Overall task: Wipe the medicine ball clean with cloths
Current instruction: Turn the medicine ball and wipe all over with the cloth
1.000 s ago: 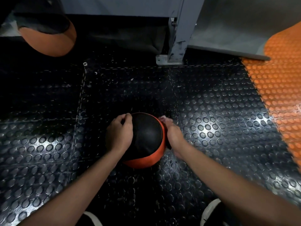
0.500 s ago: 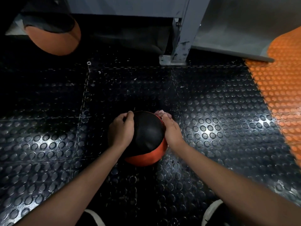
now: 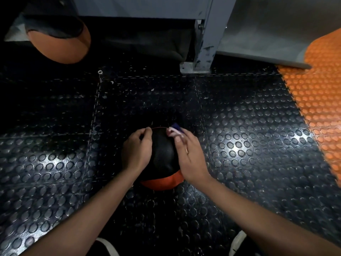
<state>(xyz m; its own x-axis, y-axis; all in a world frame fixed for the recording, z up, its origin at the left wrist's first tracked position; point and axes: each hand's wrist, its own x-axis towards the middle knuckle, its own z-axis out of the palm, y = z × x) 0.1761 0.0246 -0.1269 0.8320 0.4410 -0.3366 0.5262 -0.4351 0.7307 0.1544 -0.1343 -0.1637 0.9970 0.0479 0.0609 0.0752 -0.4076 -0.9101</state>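
A black and orange medicine ball [image 3: 162, 157] rests on the studded black floor in the middle of the head view. My left hand [image 3: 137, 150] cups its left side, fingers curled over the top edge. My right hand [image 3: 190, 157] lies across the ball's upper right, pressing a small pink and blue cloth [image 3: 175, 130] against the far top of the ball. Most of the cloth is hidden under my fingers.
A second black and orange ball [image 3: 59, 39] sits at the far left. A grey metal post with a bolted foot plate [image 3: 197, 67] stands straight ahead, and grey panels run behind it. An orange studded mat [image 3: 317, 100] covers the floor at the right. My shoes show at the bottom edge.
My right hand has slid from the ball's right side up onto its top, and the cloth now shows at the far edge. The left hand holds its place.
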